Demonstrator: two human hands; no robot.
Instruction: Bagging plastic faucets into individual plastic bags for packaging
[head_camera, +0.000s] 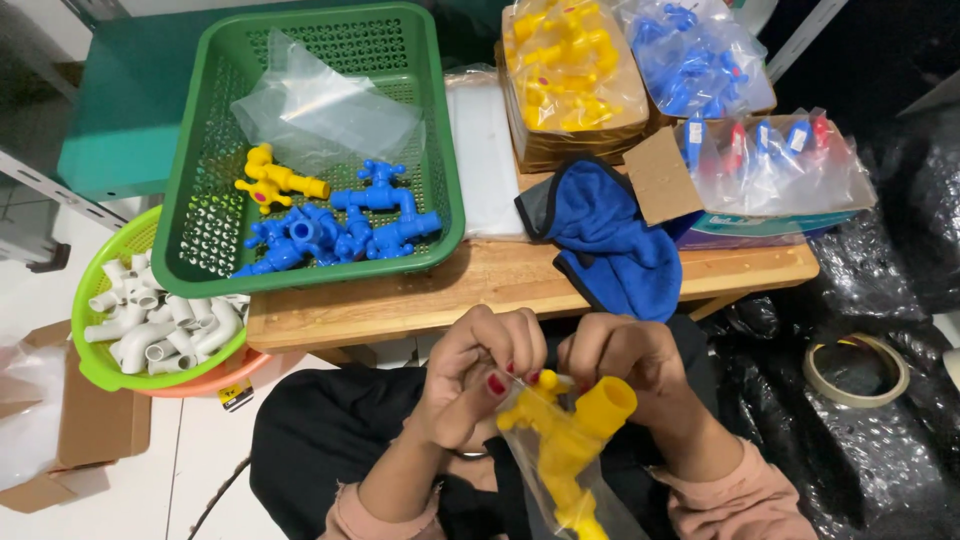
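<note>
My left hand (478, 375) and my right hand (628, 368) are close together over my lap, both pinching the mouth of a clear plastic bag (585, 500). A yellow plastic tap (568, 430) sits half inside that bag, its round end sticking out near my right hand. On the wooden table (400, 305) ahead stands a green basket (310, 150) with a yellow tap (275, 180), several blue taps (345, 225) and loose clear bags (320, 110).
A light green round basket of white pipe elbows (160, 325) sits at the left. A blue cloth (615, 230) lies on the table. Bagged yellow taps (565, 60), bagged blue taps (695, 55) and boxes stand behind. A tape roll (856, 370) rests on black plastic at right.
</note>
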